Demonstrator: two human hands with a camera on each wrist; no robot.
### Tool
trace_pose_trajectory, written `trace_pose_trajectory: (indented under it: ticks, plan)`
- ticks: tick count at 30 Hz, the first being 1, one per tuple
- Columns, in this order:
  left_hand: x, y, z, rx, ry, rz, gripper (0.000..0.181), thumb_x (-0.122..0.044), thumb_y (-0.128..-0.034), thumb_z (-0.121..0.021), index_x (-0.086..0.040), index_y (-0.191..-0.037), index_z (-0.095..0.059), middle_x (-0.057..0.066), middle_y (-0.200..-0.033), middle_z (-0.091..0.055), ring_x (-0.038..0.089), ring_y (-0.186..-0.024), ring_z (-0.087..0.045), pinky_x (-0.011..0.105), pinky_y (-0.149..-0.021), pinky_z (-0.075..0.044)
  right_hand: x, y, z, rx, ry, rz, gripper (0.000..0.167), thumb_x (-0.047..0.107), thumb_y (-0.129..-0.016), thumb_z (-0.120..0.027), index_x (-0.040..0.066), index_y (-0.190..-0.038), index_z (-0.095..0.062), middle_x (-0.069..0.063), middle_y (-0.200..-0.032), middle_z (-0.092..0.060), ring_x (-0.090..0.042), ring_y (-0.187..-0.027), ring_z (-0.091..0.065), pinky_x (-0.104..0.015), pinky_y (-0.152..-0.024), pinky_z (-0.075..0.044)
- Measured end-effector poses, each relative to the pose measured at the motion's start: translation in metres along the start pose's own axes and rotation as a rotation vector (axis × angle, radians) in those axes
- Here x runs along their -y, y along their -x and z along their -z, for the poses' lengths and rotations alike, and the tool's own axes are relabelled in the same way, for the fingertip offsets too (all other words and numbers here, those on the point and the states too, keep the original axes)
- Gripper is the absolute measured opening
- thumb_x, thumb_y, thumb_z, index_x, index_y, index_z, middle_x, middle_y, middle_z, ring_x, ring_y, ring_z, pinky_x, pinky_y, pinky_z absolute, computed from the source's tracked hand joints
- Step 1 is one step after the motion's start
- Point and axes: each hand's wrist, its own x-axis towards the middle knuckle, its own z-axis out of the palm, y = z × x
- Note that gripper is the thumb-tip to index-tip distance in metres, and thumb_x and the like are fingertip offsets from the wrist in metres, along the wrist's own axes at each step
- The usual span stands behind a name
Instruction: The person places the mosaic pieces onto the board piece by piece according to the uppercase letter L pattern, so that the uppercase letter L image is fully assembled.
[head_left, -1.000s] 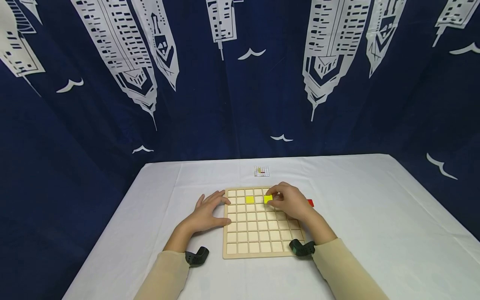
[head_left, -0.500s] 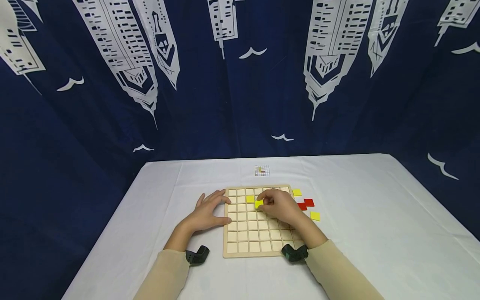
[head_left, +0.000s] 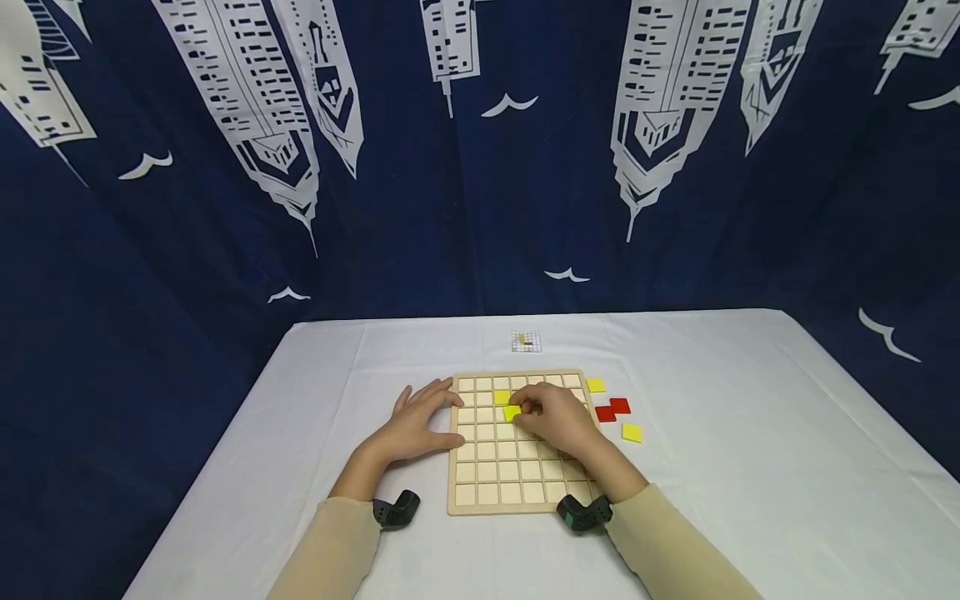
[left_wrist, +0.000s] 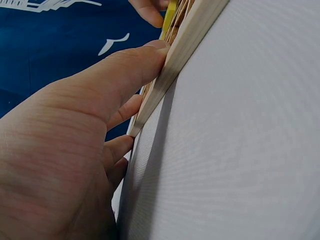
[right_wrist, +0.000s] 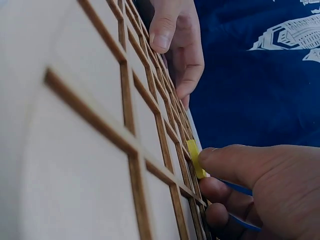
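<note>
A wooden grid board (head_left: 486, 495) with raised dividers lies on the white table. My right hand (head_left: 553, 422) pinches a yellow square tile (head_left: 512, 413) between thumb and fingers, over the board's upper middle. In the right wrist view this yellow tile (right_wrist: 196, 159) stands tilted against the dividers; whether its lower edge is inside a cell I cannot tell. Another yellow square (head_left: 502, 397) sits in a cell just behind it. My left hand (head_left: 411, 430) rests at the board's left edge, fingers spread; in the left wrist view its thumb (left_wrist: 135, 60) touches the wooden rim.
Right of the board lie two red tiles (head_left: 619, 405), touching or overlapping, and two loose yellow tiles, one near the far corner (head_left: 596, 385) and one closer (head_left: 632, 432). A small printed grid card (head_left: 526, 341) lies behind the board. A dark blue patterned curtain (head_left: 465, 208) hangs behind the table.
My right hand has carried the yellow tile leftward and slightly nearer across the board, uncovering the loose tiles at the right. The left hand stays at the board's edge.
</note>
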Motion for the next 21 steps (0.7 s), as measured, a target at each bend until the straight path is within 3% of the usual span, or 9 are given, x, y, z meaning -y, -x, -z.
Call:
trace_pose_trajectory:
  ticks: [9,21]
  plan:
    - [-0.0008,-0.0002,-0.0002,-0.001,-0.007,0.007,0.051,-0.043,-0.0783,-0.081,-0.032,-0.122,-0.058,0.003,-0.164,-0.032,0.026,-0.156,-0.019,0.061,-0.125,0.006,0.0007,0.0012,-0.0019,0.034,-0.059,0.034,0.012,0.009,-0.087,-0.074,0.016,-0.096,-0.075,0.005,-0.088,-0.067,-0.009,-0.079,-0.056,-0.025,-0.074,-0.048]
    - [0.0002,-0.0001,-0.0005,0.006,-0.020,0.006,0.052,-0.044,-0.0793,-0.080,-0.031,-0.123,-0.057,0.003,-0.165,-0.031,0.025,-0.157,-0.018,0.059,-0.125,0.007,0.0014,0.0017,-0.0012,0.051,-0.049,0.055,0.014,0.010,-0.089,-0.072,0.016,-0.100,-0.078,0.002,-0.104,-0.070,-0.009,-0.079,-0.052,-0.021,-0.070,-0.043]
